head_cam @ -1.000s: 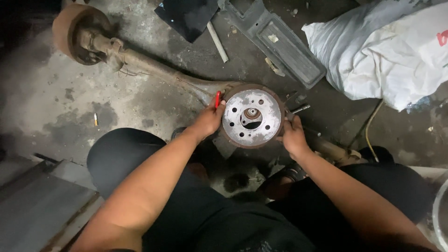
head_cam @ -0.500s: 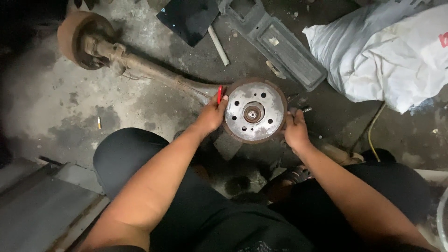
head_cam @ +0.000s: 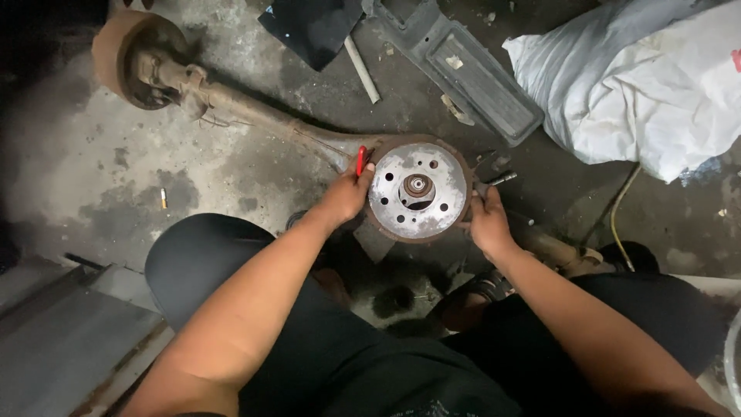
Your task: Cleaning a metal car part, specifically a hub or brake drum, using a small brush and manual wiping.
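A rusty brake drum (head_cam: 417,189) sits at the near end of a long rusty axle (head_cam: 255,116) that lies across the concrete floor (head_cam: 77,177), its round face turned up toward the camera, with a small hub at the middle and a ring of bolt holes around it. The left hand (head_cam: 347,194) presses against the drum's left rim, fingers curled together around a tool with a red handle (head_cam: 360,160) that stands up just beside the edge. The right hand (head_cam: 488,220) grips the drum's right rim, fingers closed on the edge, thumb lying along the side. Just above that hand a small metal bolt or socket (head_cam: 502,178) lies on the floor, close to the rim.

The axle runs away up and to the left to a second drum (head_cam: 127,54) at the far end, well apart from the hands. Left of the near drum the floor is stained concrete with only a small cigarette butt (head_cam: 163,198) on it. Above the drum, a grey ridged panel (head_cam: 471,73) lies slantwise, near but not touching, with a pale rod (head_cam: 361,69) and a dark sheet (head_cam: 309,27) beside it. A white sack (head_cam: 633,85) fills the upper right, and a yellow cable (head_cam: 617,216) trails below it. The person's dark-clad knees crowd the drum's near side. A grey metal plate (head_cam: 62,340) lies at lower left.
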